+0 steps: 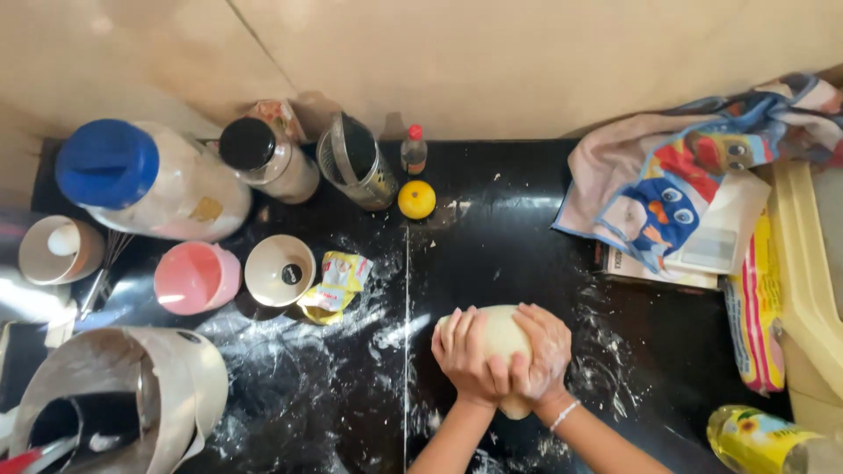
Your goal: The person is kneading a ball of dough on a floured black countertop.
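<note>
The black tabletop (pixel 492 228) is dusted with flour. A pale dough ball (pixel 496 332) is pressed near its front edge — cupped by the left hand (pixel 465 355) and right hand (pixel 544 351), each grip wrapped around it.

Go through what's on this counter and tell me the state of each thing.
Dough ball: cupped by both hands.
Left hand: pressed on dough.
Right hand: pressed on dough.
Blue-lidded jar: closed.
Black-lidded jar: closed.
Pink cup: open, upright.
Yellow packet: crumpled.
Black counter: floury.
</note>
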